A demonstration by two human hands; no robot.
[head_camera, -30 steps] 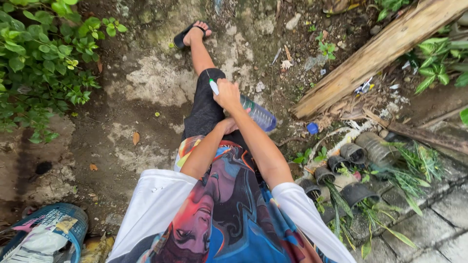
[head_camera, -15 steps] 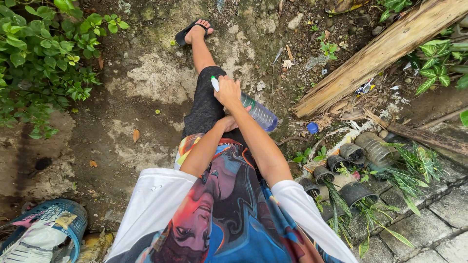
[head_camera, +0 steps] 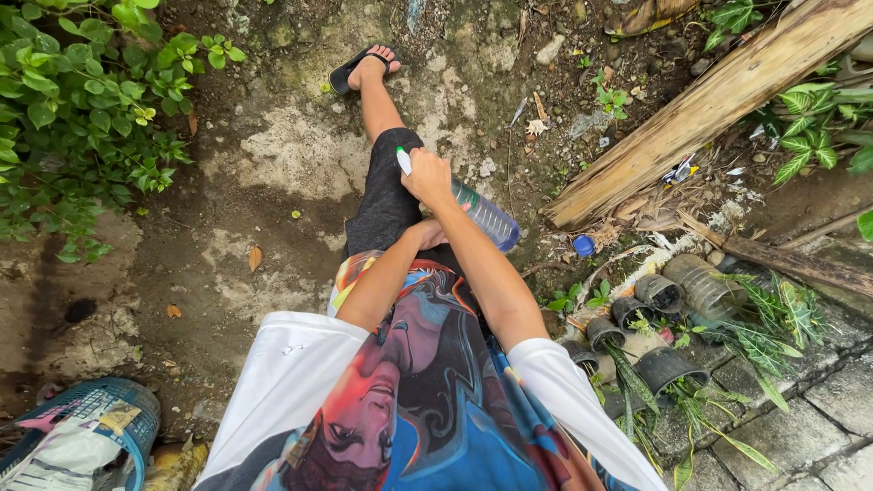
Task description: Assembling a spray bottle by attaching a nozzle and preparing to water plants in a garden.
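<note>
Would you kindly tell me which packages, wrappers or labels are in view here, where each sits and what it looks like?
Plastic bottle: across the lap, clear, ribbed, blue-tinted base, with the right hand over it; no label discernible.
Bags: in a round blue basket at bottom left, crumpled, white and pink.
Wrapper: beside the wooden plank, small, crumpled, multicoloured.
Blue cap: on the soil right of the bottle.

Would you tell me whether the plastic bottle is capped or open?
Open. The bottle lies tilted across the knee, and a blue cap sits apart on the ground. The right hand holds a white tool against it.
</note>
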